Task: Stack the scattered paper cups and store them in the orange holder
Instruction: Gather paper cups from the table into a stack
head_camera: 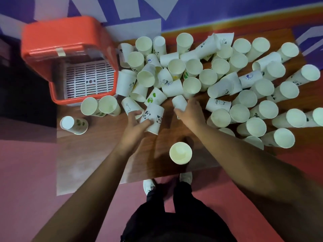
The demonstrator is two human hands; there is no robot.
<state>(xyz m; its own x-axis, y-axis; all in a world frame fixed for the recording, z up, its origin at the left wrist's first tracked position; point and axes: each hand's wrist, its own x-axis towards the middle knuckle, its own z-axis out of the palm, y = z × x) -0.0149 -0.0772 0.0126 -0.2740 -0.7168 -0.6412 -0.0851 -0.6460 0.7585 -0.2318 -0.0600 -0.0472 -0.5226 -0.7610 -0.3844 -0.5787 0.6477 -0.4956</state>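
Several white paper cups (220, 79) lie and stand scattered over the brown table (83, 154), many with panda or leaf prints. The orange holder (57, 37) sits at the table's far left, its lid up and a white slatted grid inside. My left hand (136, 123) grips a panda-print cup (153, 117) lying on its side. My right hand (188, 112) curls round a plain upside-down cup (179, 102). One upright cup (180, 153) stands alone near the front edge, between my forearms.
Two upright cups (99, 106) stand just in front of the holder, and one cup (73, 124) lies at the table's left side. The table's near edge (122, 182) runs above my shoes. A purple and white wall backs the table.
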